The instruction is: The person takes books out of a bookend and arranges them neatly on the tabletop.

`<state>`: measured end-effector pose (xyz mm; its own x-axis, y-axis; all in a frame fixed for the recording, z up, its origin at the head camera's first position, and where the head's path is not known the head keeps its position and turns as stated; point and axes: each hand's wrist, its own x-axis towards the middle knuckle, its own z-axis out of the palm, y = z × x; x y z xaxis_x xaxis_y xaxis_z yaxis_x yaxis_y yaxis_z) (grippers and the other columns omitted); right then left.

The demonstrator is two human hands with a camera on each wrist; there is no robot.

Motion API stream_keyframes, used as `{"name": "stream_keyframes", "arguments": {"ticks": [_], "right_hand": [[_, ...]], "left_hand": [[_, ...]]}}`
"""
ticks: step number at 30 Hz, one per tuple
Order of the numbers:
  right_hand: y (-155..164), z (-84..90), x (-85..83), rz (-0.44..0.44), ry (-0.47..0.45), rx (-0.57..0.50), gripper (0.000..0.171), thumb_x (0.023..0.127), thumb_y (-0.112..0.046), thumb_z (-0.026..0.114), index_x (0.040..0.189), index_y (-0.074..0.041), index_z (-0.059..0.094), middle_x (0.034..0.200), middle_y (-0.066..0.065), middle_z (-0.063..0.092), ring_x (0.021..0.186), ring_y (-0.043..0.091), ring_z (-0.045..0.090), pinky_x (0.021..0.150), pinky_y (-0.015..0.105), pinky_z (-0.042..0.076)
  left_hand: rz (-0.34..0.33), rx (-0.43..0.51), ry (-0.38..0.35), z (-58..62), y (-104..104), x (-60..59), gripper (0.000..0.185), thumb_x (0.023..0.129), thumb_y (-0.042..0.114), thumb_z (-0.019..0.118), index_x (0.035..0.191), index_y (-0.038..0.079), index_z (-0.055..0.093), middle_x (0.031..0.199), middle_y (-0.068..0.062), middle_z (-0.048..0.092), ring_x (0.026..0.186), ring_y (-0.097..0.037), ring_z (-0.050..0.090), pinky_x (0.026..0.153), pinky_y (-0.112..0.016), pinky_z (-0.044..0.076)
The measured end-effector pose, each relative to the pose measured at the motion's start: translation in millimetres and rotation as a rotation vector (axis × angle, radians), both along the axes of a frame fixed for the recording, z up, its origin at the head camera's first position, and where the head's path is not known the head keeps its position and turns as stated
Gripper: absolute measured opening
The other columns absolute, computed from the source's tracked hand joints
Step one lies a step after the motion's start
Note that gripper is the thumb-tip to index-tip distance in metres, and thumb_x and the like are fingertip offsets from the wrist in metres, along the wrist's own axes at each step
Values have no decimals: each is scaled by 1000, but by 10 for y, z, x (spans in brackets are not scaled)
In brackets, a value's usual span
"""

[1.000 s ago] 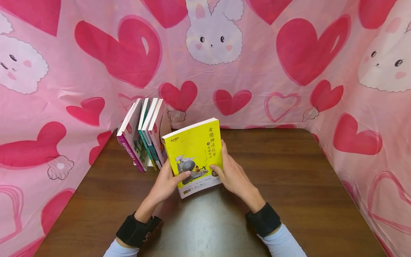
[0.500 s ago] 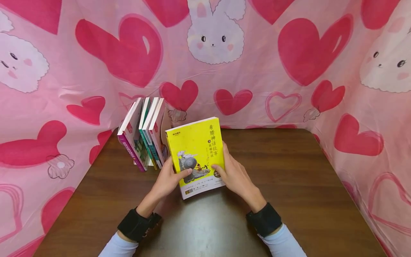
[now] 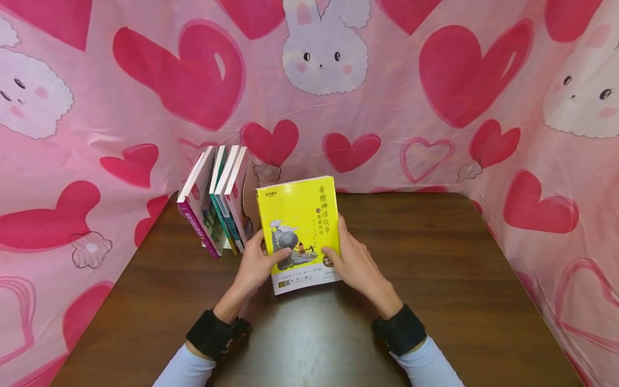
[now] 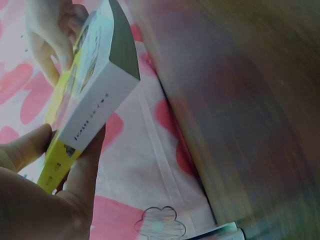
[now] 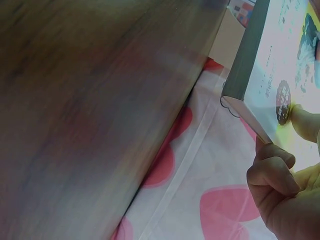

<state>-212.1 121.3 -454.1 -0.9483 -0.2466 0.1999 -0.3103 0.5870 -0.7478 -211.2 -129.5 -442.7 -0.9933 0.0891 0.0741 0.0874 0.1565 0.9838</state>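
Head view: both hands hold one yellow book (image 3: pixel 300 228) upright-tilted above the brown table (image 3: pixel 435 279), front cover toward the camera, lower edge nearest the person. Left hand (image 3: pixel 256 263) grips the book's left edge, thumb curled across the cover over the printed illustration, fingers behind. Right hand (image 3: pixel 355 263) grips the right edge, thumb on the cover near the lower right corner, fingers along the side. Left wrist view: the yellow book (image 4: pixel 87 100) sits pinched between thumb and fingers of the left hand (image 4: pixel 45 190); the white bottom edge and the page block are visible. Right wrist view is blurred; the book's corner (image 5: pixel 260 75) is seen above the curled fingers of the right hand (image 5: pixel 285 195). Just left of the held book, a row of books (image 3: pixel 215 201) stands at the table's back left, leaning left against the pink heart-and-rabbit cloth (image 3: pixel 387 91). Black wrist straps (image 3: pixel 398 329) on both forearms.
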Motion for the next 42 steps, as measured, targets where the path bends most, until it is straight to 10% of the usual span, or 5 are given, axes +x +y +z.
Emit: {"name": "stream_keyframes", "arguments": {"ticks": [8,18,26,42], "right_hand": [[-7,-18,-14,-23,-3,13,97,97,-23,77,166,-31,10,117,1,60,97,21,64,77,37,56],[9,-20,-7,-75,-55,47,96,99,-24,76,169,-16,10,133,10,60,105,26,62,84,41,55],[29,-39,-1,-112,-60,63,95,99,-23,76,168,-12,11,125,9,63,101,25,65,79,36,56],[83,-68,-23,-109,-100,24,92,91,-25,83,159,-20,23,115,0,66,92,18,68,72,32,57]], "left_hand": [[103,-58,-14,41,81,-19,52,90,7,83,137,3,59,117,-15,69,94,-32,74,84,-44,62],[78,-128,-70,74,129,-86,61,95,4,72,151,3,48,130,-19,64,104,-34,69,93,-50,59],[65,-401,89,108,119,-111,75,91,4,73,158,-1,40,119,-19,53,104,-33,55,83,-41,53],[67,-523,137,32,236,-173,86,91,4,74,163,-4,27,144,-25,52,118,-38,56,103,-54,50]]}}
